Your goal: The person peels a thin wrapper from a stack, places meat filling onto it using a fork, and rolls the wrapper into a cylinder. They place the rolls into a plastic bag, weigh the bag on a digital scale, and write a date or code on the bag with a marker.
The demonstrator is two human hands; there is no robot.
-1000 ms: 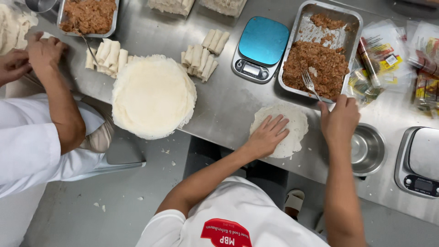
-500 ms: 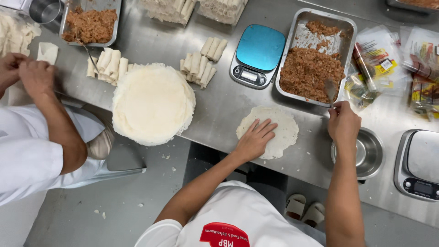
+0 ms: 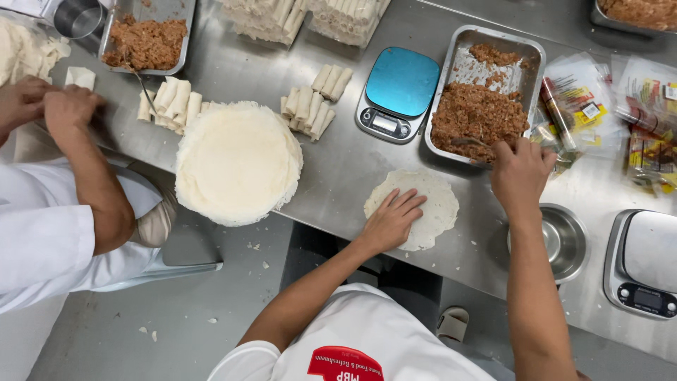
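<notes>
Table [image 3: 338,176]: steel, under both my hands.
Tray [image 3: 457,67]: of brown filling, just ahead of my right hand [image 3: 520,173], which I see curled around a utensil dipping into it.
Wrapper [image 3: 434,201]: round, pale; my left hand [image 3: 391,220] lies flat on it, fingers spread, gripping nothing.
Scale [image 3: 396,92]: blue, beyond my left hand.

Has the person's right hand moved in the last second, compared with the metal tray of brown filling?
Yes. The right hand went from the table edge below the metal tray of brown filling up to the tray's near rim.
</notes>
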